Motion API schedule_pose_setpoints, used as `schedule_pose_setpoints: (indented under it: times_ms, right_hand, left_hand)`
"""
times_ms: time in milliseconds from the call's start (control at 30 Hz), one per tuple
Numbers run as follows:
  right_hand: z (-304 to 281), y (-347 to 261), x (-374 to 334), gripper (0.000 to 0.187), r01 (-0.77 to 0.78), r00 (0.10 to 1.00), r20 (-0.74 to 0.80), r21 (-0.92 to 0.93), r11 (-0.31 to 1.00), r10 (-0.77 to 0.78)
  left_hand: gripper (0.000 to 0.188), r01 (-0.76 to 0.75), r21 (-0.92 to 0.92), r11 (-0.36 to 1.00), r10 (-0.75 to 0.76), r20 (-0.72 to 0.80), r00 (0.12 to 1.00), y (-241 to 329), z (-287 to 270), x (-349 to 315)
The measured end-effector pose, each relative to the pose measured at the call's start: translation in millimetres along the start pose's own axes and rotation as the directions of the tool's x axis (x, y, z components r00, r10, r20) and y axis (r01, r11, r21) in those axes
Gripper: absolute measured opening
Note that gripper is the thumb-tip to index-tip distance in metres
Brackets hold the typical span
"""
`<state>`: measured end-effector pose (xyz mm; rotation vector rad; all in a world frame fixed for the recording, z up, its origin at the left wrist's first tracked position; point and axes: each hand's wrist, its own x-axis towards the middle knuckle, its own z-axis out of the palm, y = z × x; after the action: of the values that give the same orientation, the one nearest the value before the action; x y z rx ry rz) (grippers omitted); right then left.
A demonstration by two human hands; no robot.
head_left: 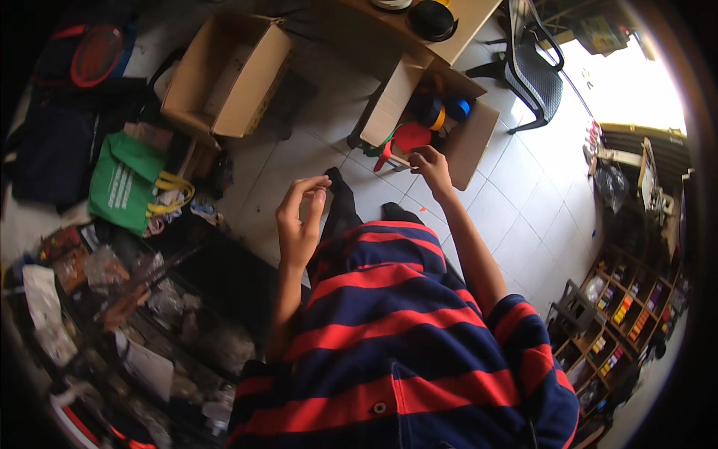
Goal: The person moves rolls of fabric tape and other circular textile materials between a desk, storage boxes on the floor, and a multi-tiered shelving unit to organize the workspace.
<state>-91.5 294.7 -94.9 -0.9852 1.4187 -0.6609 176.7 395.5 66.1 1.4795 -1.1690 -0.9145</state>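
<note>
My left hand [298, 223] is raised in front of my body, its fingers bent and a gap between them and the thumb; nothing shows in it. My right hand [432, 169] is at the near side of an open cardboard box [396, 96], fingers drawn together. What they pinch, if anything, is too small to make out; a pale edge lies beside the fingertips. Inside the box are a red round thing [412, 136], a blue round thing [458, 110] and a dark roll-like thing with a yellow band [430, 112]. A red handle-like piece [383, 156] sticks out near the box's front corner.
Another open cardboard box [224, 82] stands at the far left, near a green bag [127, 183] with yellow handles. A wooden table [471, 22] and black chair [535, 75] are beyond. Plastic-wrapped clutter [164, 299] lies left; wooden compartment shelves [621, 307] stand right.
</note>
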Motion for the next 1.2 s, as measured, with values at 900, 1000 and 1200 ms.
schedule_pose_setpoints:
  times_ms: [900,1000,1200]
  right_hand:
    - [-2,85,89,0.046,-0.234,0.861,-0.483,-0.097,0.967,0.160]
    - [-5,42,57,0.039,-0.076,0.855,-0.519,-0.121,0.990,0.002]
    - [-13,-86,-17,0.039,0.129,0.780,-0.576,-0.234,0.964,-0.244]
  left_hand:
    - [0.020,-0.061,0.237,0.970,-0.130,0.711,0.691,1,94,205]
    - [0.020,-0.140,0.202,0.969,-0.080,0.799,0.596,5,107,222]
    - [0.038,-0.512,-0.087,0.855,0.247,0.935,0.253,23,136,257]
